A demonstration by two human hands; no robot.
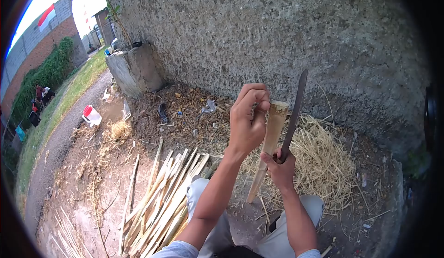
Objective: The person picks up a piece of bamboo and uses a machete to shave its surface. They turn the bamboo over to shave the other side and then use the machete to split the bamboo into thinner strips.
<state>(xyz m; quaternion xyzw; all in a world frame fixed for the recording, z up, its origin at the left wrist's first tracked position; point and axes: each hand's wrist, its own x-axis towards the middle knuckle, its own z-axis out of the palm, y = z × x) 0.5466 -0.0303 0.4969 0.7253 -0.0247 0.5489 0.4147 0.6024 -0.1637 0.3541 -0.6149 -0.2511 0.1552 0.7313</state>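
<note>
A split bamboo piece (274, 131) stands nearly upright between my knees, its wider end at the top. My left hand (249, 117) is beside its upper end with the fingers curled; whether they grip the bamboo or something small cannot be made out. Lower down, my right hand (280, 168) is closed around the handle of a long machete (296, 107), whose dark blade points up just right of the bamboo. The thumb of that hand lies close to the bamboo piece.
Split bamboo strips (159, 202) lie at my left, and a heap of pale shavings (319, 165) at my right. A rough wall (277, 36) rises ahead. Further left are a red-lidded jug (92, 115), a concrete block (136, 70), a path and distant people (42, 98).
</note>
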